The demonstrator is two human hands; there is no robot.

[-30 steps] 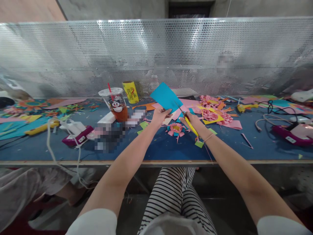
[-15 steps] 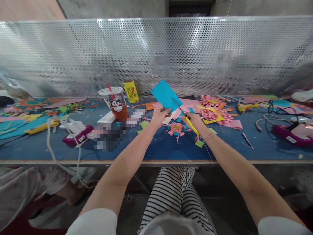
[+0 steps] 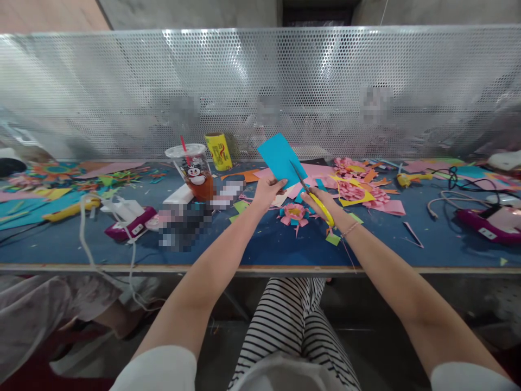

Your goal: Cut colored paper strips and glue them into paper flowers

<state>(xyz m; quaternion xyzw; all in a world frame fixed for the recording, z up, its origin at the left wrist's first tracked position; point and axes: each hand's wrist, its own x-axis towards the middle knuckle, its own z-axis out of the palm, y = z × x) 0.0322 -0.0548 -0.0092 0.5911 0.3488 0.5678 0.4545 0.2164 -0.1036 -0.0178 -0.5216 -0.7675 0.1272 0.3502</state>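
My left hand point(image 3: 268, 191) pinches the lower corner of a blue paper sheet point(image 3: 280, 157), raised above the table. My right hand point(image 3: 321, 203) is wrapped round yellow-handled scissors point(image 3: 323, 209), whose blades lie against the sheet's right side. Below the hands a pink and blue paper flower point(image 3: 294, 213) rests on the table. Pink paper flowers point(image 3: 352, 187) and a yellow paper piece point(image 3: 360, 201) lie right of my right hand.
A cup with a red straw point(image 3: 197, 176) and a yellow roll point(image 3: 218, 152) stand at the left. Purple power strips point(image 3: 130, 224) with cables lie on both sides. A perforated metal screen point(image 3: 244, 81) rises behind the blue table point(image 3: 228, 250).
The blue sheet has shifted slightly right and turned a little steeper. The scissors have turned slightly with my right hand. Both hands keep their hold.
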